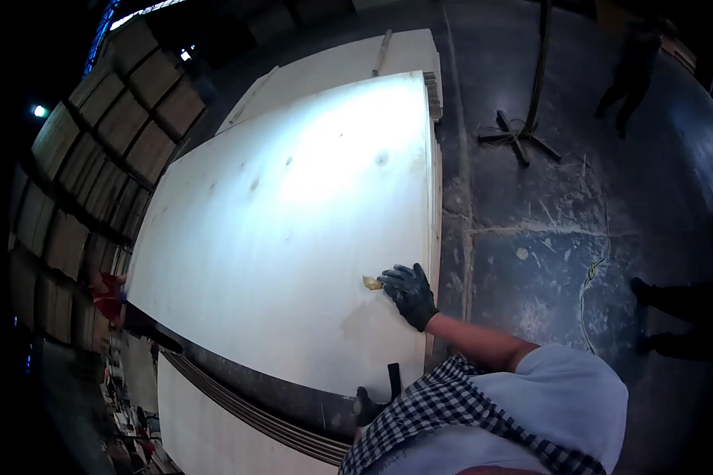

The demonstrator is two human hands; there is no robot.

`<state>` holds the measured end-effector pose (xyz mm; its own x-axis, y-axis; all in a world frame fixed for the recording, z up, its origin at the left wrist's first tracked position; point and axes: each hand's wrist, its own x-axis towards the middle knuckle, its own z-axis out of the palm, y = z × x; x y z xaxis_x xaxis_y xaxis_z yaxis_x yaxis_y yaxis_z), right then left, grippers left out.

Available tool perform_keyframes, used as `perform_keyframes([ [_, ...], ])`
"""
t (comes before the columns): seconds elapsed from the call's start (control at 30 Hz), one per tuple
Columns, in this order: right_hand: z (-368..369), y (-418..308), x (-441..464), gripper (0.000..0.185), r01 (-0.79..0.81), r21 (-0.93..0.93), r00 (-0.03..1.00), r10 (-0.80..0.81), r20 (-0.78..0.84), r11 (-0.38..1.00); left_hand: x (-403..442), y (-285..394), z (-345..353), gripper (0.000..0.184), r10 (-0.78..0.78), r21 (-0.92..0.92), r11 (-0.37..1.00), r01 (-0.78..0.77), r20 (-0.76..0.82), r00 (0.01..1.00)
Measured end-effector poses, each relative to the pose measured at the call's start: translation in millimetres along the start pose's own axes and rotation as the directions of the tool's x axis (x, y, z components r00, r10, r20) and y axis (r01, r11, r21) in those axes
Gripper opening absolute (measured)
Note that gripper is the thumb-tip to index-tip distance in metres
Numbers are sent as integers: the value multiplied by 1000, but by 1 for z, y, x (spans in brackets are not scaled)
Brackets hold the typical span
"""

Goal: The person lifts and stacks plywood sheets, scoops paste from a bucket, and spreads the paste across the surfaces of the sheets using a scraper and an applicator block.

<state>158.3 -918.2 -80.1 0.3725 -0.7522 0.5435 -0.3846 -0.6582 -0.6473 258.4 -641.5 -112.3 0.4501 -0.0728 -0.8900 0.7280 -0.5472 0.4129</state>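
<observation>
A large pale wood sheet (293,261) with several knots lies on top of a stack, brightly lit toward its far end. My right hand (408,296), in a dark glove, rests on the sheet near its right edge with its fingers stretched out. A small yellowish piece (371,283) is at its fingertips. My left hand (367,406), also in a dark glove, is at the sheet's near edge and partly hidden by the checkered cloth. Close to it is a black flat strip (394,381); whether the hand touches or holds it cannot be made out.
Another sheet stack (348,57) lies beyond, and one more (222,419) at the lower left. Stacked panels (95,150) rise at the left, near a person in red (108,296). A post on a splayed base (520,136) stands at the right. Other people's dark legs show farther right.
</observation>
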Motion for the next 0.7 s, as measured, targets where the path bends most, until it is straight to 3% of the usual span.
perform_keyframes([
  [0.03, 1, 5, 4, 23, -11, 21, 1000, 11, 4, 1000, -51, 18, 24, 86, -67, -110, 991, 80, 113, 991],
  [0.1, 0, 7, 12, 23, -22, 57, 1000, 21, 20, 998, -37, 20, 27, 87, -261, -361, 803, 474, 502, 825],
  [0.13, -2, 5, 13, 23, -17, 69, 1000, 17, 2, 997, -31, 17, 21, 88, -263, -409, 633, 657, 685, 679],
  [0.2, -5, 7, 19, 23, -17, 71, 1000, 18, -12, 997, -15, 14, 2, 92, -78, -322, 230, 919, 935, 347],
  [0.23, -5, 7, 23, 23, -5, 78, 1000, 7, -18, 997, -6, 12, -1, 90, -81, -389, 329, 860, 896, 436],
  [0.27, 0, 12, 23, 23, 15, 35, 1000, -15, -3, 999, 1, 13, 4, 87, -144, -460, 572, 679, 758, 636],
  [0.3, 6, 19, 25, 22, 18, 25, 1000, -18, -5, 1000, 7, 15, 8, 85, -190, -406, 775, 484, 580, 792],
  [0.33, 10, 24, 27, 22, 21, 40, 1000, -21, 1, 999, 14, 13, 14, 83, -188, -373, 834, 407, 500, 845],
  [0.37, 13, 29, 32, 22, 22, 53, 1000, -22, 6, 998, 30, 7, 19, 77, 60, -365, 917, 158, 521, 851],
  [0.4, 14, 31, 35, 22, 17, 68, 1000, -18, 7, 998, 47, 8, 23, 64, -199, -593, 270, 759, 737, 646],
  [0.47, 13, 34, 38, 22, 8, 92, 1000, -8, 1, 996, 86, -1, 28, 55, 7, -600, 676, 428, 585, 811],
  [0.57, 15, 31, 35, 22, 19, 112, 1000, -21, 10, 994, -24, 44, 57, 40, 80, -651, 724, 229, 409, 909],
  [0.63, 21, 36, 37, 22, 28, 115, 1000, -28, -2, 993, -21, 41, 56, 40, 122, -698, 685, 208, 392, 912],
  [0.67, 24, 37, 35, 21, 32, 109, 999, -29, -25, 994, -3, 25, 48, 39, 294, -547, 836, -39, 387, 874],
  [0.7, 26, 37, 35, 21, 31, 100, 999, -27, -46, 994, -4, 18, 42, 38, 457, -379, 869, -317, 370, 809],
])
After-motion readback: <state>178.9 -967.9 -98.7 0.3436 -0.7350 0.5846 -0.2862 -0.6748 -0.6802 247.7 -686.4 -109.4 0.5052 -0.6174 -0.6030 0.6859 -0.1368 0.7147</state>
